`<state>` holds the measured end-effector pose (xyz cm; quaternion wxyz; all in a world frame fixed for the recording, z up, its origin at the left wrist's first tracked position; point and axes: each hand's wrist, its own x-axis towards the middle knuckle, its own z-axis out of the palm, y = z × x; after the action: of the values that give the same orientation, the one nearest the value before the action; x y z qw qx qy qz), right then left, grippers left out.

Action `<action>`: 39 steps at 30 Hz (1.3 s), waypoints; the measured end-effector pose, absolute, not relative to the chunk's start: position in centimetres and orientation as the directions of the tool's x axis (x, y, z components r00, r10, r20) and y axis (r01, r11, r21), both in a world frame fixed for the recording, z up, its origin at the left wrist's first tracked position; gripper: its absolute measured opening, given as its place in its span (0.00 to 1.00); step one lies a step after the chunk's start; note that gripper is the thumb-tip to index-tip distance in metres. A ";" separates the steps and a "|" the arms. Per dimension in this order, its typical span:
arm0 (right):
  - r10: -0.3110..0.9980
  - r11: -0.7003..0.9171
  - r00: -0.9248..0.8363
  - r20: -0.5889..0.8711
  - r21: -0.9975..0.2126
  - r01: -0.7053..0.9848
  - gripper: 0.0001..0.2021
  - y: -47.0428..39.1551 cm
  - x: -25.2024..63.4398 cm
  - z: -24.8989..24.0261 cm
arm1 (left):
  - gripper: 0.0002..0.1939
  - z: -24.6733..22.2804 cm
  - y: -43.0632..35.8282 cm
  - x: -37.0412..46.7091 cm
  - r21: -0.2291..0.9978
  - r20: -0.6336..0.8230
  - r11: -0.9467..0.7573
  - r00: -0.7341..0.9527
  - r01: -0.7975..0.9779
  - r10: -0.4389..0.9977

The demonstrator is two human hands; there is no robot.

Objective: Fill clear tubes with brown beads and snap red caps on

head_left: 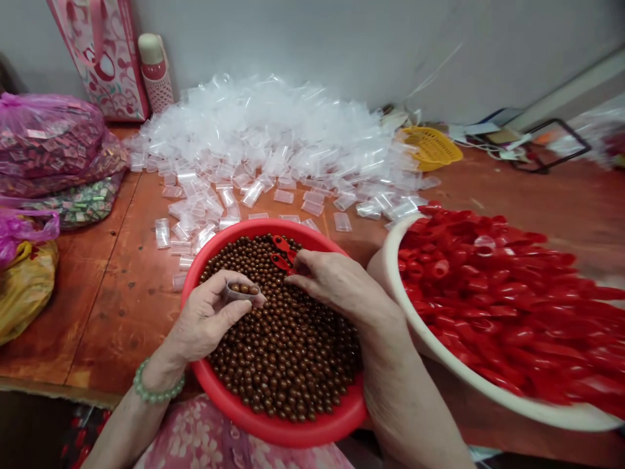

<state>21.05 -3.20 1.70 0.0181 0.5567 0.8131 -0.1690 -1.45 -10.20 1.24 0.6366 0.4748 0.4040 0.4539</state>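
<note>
My left hand (pixel 208 319) wears a green bead bracelet (pixel 159 382) and pinches a small clear plastic case (pixel 237 296) by its sides. Several brown balls show in the case's open mouth. Below it is a red basin (pixel 334 430) with a deep heap of shiny brown balls (pixel 288 352). My right hand (pixel 332 286) is over the basin's far right part, its fingers closed on red plastic pieces (pixel 282 243) with oval ends, which lie just above or on the balls. How these pieces join is hidden by the fingers.
Behind the basin spreads a large pile of clear plastic cases (pixel 283 143). To the right, a white tub (pixel 393 254) brims with red plastic parts (pixel 493 306). Filled plastic bags (pixel 53 143) lie at left; a flask (pixel 156 75), a pink bag (pixel 110 71) and a yellow basket (pixel 432 148) stand farther back.
</note>
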 end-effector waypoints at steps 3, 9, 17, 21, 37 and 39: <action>0.890 0.356 -0.360 -0.280 -0.065 0.932 0.08 -3.2 20.3 1.2 | 0.11 0.6 -9.8 -1.3 0.940 -0.118 0.184 0.233 -0.286 0.965; 0.878 0.339 -0.397 -0.268 -0.237 0.910 0.05 -3.1 21.0 1.0 | 0.14 -0.1 -9.6 -1.5 0.878 -0.191 0.242 0.161 -0.412 0.968; 0.671 0.420 -0.699 -0.246 -0.651 0.632 0.07 -4.5 18.7 2.4 | 0.16 -0.5 -9.5 -1.6 0.878 -0.222 0.222 0.049 -0.423 0.974; 0.586 0.515 -0.762 -0.276 -0.599 0.613 0.06 -5.2 17.4 2.6 | 0.16 -0.4 -9.2 -1.5 0.902 -0.220 0.210 0.017 -0.378 0.975; 0.905 0.119 -0.424 0.036 -0.978 0.170 0.08 -6.1 15.0 0.4 | 0.14 -0.3 -9.1 -1.4 0.944 -0.200 0.185 -0.027 -0.273 0.979; 0.923 0.062 -0.385 0.022 -0.994 0.093 0.09 -6.4 14.1 -0.2 | 0.14 -0.3 -9.2 -1.4 0.953 -0.186 0.165 -0.059 -0.253 0.981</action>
<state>14.14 -6.37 -0.17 -0.3767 0.4069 0.6238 -0.5508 -1.36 -9.23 -0.26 0.5796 0.3665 0.4967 0.5320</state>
